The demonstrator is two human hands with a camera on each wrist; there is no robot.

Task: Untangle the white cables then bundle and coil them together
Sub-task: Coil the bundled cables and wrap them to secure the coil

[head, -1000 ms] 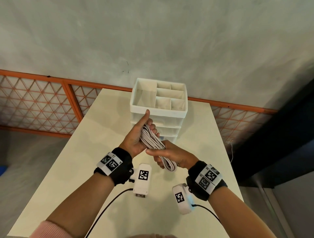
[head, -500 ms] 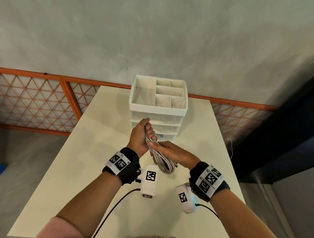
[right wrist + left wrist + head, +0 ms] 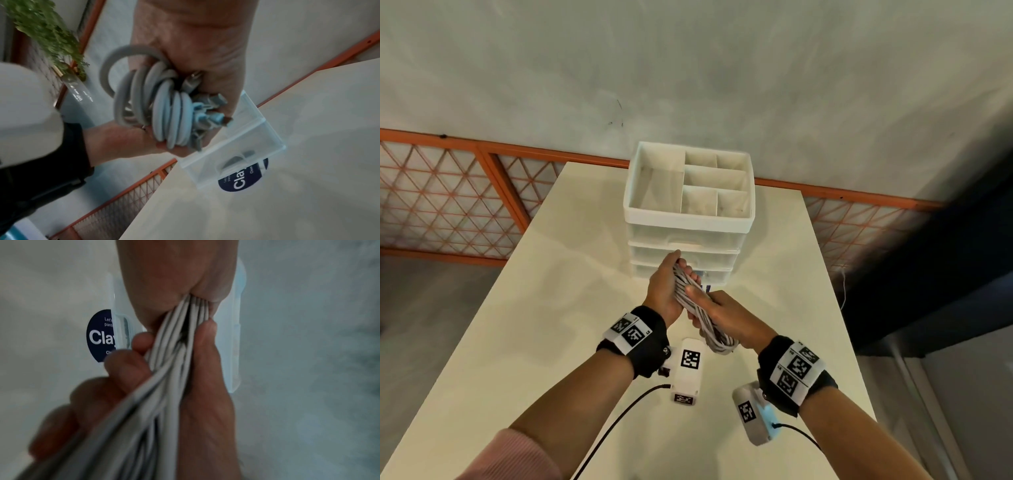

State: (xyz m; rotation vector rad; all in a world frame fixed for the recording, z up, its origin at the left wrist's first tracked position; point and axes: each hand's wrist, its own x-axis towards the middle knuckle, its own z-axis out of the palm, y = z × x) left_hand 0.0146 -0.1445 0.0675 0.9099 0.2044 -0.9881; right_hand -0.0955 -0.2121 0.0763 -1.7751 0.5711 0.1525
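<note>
I see both hands holding one bunch of white cables [image 3: 697,308] up in the air, just in front of the white drawer box [image 3: 688,219] that sits on the table [image 3: 571,291].

My left hand [image 3: 666,293] has its fingers curled tight around the end of the bunch nearest the drawer box. In the left wrist view the strands run side by side through that fist.

My right hand [image 3: 726,317] has its fingers curled around the end farther from the drawer box, with its thumb lying along the top of the bunch. In the right wrist view the cables are wound in loops [image 3: 156,104] inside this hand, and a few plug ends [image 3: 213,110] stick out beside the loops.

The bunch slants from the left hand down to the right hand. A dark blue round sticker [image 3: 100,335] is on the front of the drawer box, just behind my hands.
</note>
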